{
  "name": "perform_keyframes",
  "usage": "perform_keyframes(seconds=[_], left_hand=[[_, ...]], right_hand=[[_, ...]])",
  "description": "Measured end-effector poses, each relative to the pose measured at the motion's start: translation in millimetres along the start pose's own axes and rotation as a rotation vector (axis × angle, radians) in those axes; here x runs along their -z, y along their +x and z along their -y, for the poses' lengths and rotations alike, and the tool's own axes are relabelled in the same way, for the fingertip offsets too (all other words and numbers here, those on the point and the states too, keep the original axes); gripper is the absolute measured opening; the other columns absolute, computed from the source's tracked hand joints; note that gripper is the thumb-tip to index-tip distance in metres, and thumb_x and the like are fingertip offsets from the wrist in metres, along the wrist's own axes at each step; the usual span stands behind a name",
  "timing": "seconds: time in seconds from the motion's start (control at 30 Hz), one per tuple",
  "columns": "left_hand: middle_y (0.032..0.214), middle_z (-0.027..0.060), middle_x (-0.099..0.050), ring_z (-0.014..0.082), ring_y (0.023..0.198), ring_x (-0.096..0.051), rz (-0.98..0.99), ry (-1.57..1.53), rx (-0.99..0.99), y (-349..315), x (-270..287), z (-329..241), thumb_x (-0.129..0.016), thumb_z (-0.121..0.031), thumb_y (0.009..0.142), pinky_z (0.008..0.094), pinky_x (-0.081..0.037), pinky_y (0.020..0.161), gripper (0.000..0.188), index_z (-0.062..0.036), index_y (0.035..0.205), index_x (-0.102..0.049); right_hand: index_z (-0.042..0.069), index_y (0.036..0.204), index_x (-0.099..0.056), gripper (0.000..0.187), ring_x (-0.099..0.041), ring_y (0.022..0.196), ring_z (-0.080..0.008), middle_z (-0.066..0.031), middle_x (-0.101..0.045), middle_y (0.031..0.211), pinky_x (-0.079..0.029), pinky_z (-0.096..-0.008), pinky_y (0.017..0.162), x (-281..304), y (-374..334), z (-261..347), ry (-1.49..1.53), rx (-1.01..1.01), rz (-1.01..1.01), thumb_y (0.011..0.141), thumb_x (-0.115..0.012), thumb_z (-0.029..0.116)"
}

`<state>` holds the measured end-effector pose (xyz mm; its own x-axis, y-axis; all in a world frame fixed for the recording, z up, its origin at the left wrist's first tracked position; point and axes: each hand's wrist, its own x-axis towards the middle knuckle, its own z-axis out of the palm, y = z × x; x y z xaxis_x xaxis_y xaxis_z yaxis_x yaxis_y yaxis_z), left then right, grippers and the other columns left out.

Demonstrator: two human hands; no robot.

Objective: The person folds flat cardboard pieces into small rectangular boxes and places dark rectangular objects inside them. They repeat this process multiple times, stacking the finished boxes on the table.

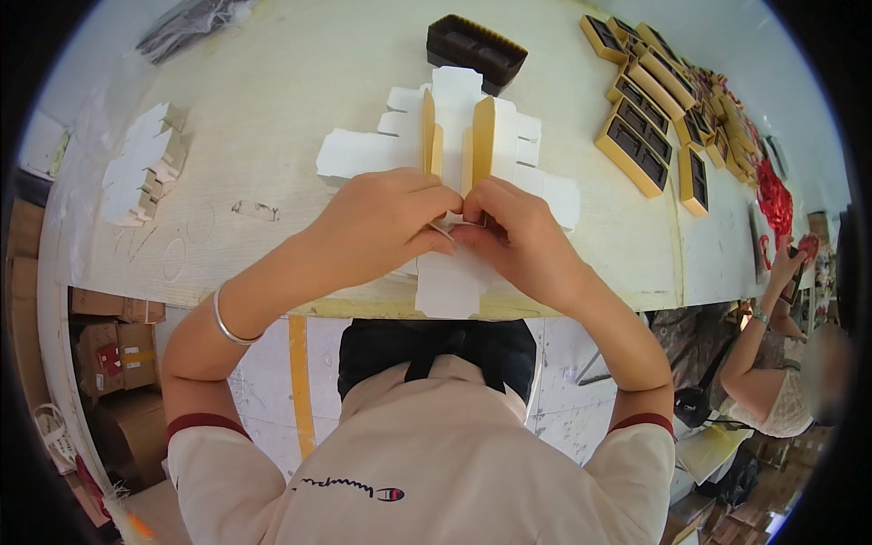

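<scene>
A flat-cut cardboard box blank (459, 118), white inside and gold outside, lies in front of me with two side walls folded upright. My left hand (391, 213) pinches a flap at the near end of the left wall. Close beside it, my right hand (518, 232) is closed on the near end of the right wall. The fingertips of both hands almost meet over the middle panel. White side flaps spread out to the left and right, and one near flap hangs toward the table edge. Just beyond the blank stands a stack of dark brown plastic trays (477, 50).
Several gold boxes with dark inserts (633, 145) lie at the far right, near a red bundle (774, 200). White folded blanks (145, 168) stack at the left; clear plastic (186, 27) lies behind. Another person (767, 363) works at the right. Cartons (113, 354) sit under the table.
</scene>
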<state>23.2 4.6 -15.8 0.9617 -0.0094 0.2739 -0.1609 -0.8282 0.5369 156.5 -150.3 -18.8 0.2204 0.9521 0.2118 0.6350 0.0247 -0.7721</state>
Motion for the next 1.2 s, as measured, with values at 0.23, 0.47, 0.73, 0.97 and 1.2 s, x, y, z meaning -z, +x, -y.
perform_keyframes(seconds=[0.23, 0.47, 0.73, 0.97, 1.2], left_hand=[[0.076, 0.0085, -0.060, 0.0243, 0.068, -0.057, -0.098, 0.017, -0.048, 0, -15, 4, -0.074, -0.009, 0.074, 0.0330, -0.046, 0.060, 0.018, -0.0026, 0.087, -0.064], [0.075, 0.0066, -0.056, 0.0173, 0.061, -0.054, -0.163, -0.121, 0.005, 2, -20, 0, -0.071, -0.005, 0.080, 0.0268, -0.044, 0.052, 0.010, -0.0012, 0.082, -0.063], [0.073, 0.0074, -0.057, 0.0171, 0.060, -0.054, -0.066, -0.322, 0.198, 3, -13, -1, -0.068, -0.001, 0.077, 0.0280, -0.043, 0.054, 0.007, 0.0009, 0.078, -0.062], [0.075, 0.0055, -0.055, 0.0119, 0.062, -0.051, 0.090, -0.310, 0.260, 7, -1, -3, -0.067, -0.001, 0.081, 0.0234, -0.041, 0.057, 0.005, 0.0016, 0.080, -0.062], [0.072, 0.0056, -0.052, 0.0130, 0.061, -0.045, 0.081, -0.620, 0.350, 1, 11, 8, -0.060, -0.013, 0.092, 0.0270, -0.040, 0.059, 0.014, 0.0006, 0.090, -0.059]], right_hand=[[-0.004, 0.090, -0.054, 0.009, -0.055, 0.080, -0.0341, -0.0166, -0.054, 0.091, -0.047, -0.0363, 0.070, 0, -5, -3, 0.091, 0.062, 0.005, 0.084, -0.061, -0.004], [-0.003, 0.090, -0.054, 0.012, -0.055, 0.084, -0.0354, -0.0180, -0.053, 0.098, -0.048, -0.0353, 0.072, 0, -5, -5, 0.067, 0.080, -0.044, 0.082, -0.062, -0.004], [0.003, 0.101, -0.060, 0.036, -0.053, 0.110, -0.0305, -0.0170, -0.046, 0.133, -0.044, -0.0414, 0.089, 13, -33, 13, -0.424, 0.352, 0.045, 0.071, -0.076, 0.016], [0.001, 0.099, -0.058, 0.028, -0.058, 0.101, -0.0296, -0.0169, -0.055, 0.123, -0.050, -0.0392, 0.078, -3, -35, -10, -0.493, 0.566, -0.144, 0.075, -0.070, 0.009], [0.001, 0.100, -0.057, 0.027, -0.055, 0.076, -0.0247, -0.0144, -0.053, 0.098, -0.049, -0.0333, 0.065, -6, 3, -4, 0.220, 0.084, -0.302, 0.077, -0.064, -0.011]])
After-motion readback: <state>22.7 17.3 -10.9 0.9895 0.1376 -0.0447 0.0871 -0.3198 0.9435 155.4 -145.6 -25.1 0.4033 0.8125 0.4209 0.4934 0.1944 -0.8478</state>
